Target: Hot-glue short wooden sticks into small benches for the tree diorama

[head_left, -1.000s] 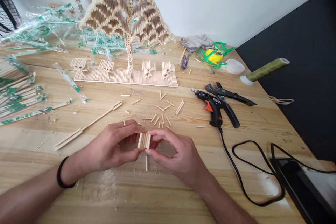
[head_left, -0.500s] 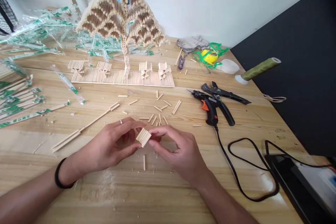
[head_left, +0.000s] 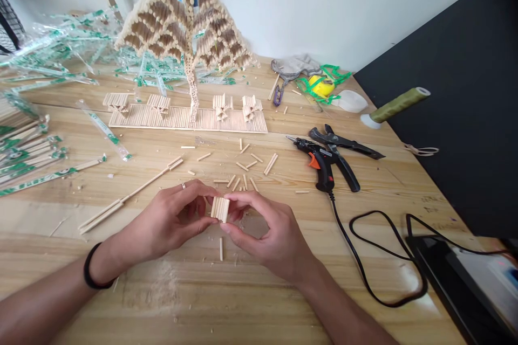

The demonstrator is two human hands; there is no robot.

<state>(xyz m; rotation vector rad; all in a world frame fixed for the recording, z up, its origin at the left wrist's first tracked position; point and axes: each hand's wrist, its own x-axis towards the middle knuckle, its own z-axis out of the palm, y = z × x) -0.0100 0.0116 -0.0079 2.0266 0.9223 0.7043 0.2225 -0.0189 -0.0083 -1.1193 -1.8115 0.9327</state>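
Note:
Between my two hands is a small square panel of short wooden stick pieces [head_left: 220, 209] laid side by side. My left hand [head_left: 172, 215] pinches its left side with thumb and fingertips. On the right, my right hand [head_left: 269, 229] grips it at the top and bottom edges. Just below the panel, one loose cut stick [head_left: 221, 249] lies on the table. Beyond my hands several short stick pieces [head_left: 242, 166] are scattered. A long stick with shorter lengths along it [head_left: 137, 190] lies left of them.
A tree-shaped stick model [head_left: 190, 56] stands on a slatted base [head_left: 174, 121] at the back. To the right are a black glue gun [head_left: 321, 164] with its cord, and cutting pliers [head_left: 343, 148]. Wrapped chopsticks [head_left: 28, 145] pile up at left; a green roll [head_left: 400, 105] stands back right.
The small panel has been turned so its sticks run nearly upright. My right fingers have shifted from its right corner to its top and bottom edges.

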